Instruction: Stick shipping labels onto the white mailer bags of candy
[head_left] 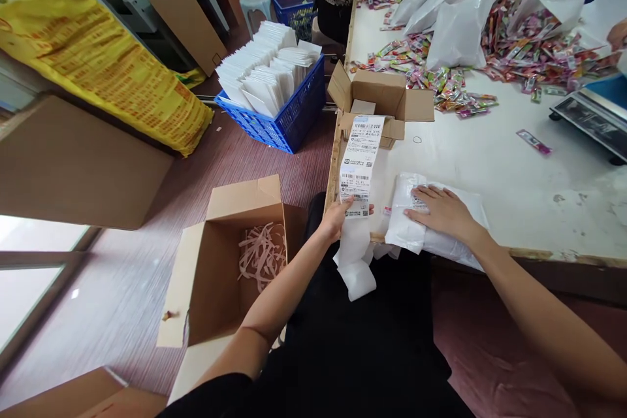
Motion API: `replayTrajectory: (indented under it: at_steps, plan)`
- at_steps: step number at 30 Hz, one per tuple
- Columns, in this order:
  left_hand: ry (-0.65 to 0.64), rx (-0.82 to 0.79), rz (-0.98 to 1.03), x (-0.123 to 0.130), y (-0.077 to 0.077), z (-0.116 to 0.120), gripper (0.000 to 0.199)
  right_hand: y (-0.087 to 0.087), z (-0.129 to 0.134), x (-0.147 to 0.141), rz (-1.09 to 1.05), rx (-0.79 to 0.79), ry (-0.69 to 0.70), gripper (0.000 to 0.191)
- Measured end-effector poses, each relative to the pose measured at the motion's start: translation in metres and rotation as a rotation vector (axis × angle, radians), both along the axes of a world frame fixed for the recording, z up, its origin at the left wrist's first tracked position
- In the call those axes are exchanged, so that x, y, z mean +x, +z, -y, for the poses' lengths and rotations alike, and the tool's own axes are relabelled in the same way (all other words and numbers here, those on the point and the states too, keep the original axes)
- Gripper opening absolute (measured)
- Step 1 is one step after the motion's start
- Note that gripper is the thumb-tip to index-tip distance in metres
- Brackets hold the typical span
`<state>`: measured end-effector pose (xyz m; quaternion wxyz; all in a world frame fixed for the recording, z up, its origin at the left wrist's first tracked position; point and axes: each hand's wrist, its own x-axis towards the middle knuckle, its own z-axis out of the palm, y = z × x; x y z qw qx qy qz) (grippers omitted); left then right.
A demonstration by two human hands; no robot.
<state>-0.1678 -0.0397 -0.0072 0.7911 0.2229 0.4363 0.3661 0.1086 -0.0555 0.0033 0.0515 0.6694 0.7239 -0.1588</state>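
My left hand grips a strip of printed shipping labels at the table's left edge. The strip's upper end lies against a small open cardboard box, and its pale lower end curls down over my lap. My right hand rests flat, fingers spread, on a white plastic mailer by the table's front edge. A label with print shows partly under those fingers. The mailer seems to lie with another white package; how they overlap is partly hidden.
White mailers fill a blue basket on the left. An open carton with paper strips stands on the floor. Small colourful packets and white bags cover the far table, with a scale at right. Other people work behind.
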Motion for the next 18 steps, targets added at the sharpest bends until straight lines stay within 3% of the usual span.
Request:
replayTrajectory:
  at_steps: [4, 7, 11, 13, 15, 18]
  plan:
    - [-0.039, 0.003, -0.010, 0.004, 0.001, 0.001, 0.042, -0.002, -0.008, -0.014, 0.088, -0.100, -0.069, 0.098]
    - [-0.043, 0.007, -0.035, 0.002, 0.003, 0.003, 0.045, -0.003, -0.016, -0.020, 0.104, -0.151, -0.138, 0.111]
    - [-0.021, 0.016, -0.033, -0.004, 0.006, 0.006, 0.046, -0.001, -0.009, -0.010, 0.030, -0.084, -0.261, 0.097]
    - [-0.010, 0.021, -0.034, -0.008, 0.005, 0.007, 0.044, 0.000, 0.008, 0.004, -0.041, 0.071, -0.400, 0.088]
    - [-0.002, 0.023, -0.036, -0.010, 0.004, 0.006, 0.042, -0.001, 0.033, 0.021, -0.089, 0.172, -0.613, 0.093]
    - [-0.002, 0.023, -0.038, -0.009, -0.002, 0.003, 0.039, -0.004, 0.069, 0.038, -0.192, 0.096, -0.882, 0.105]
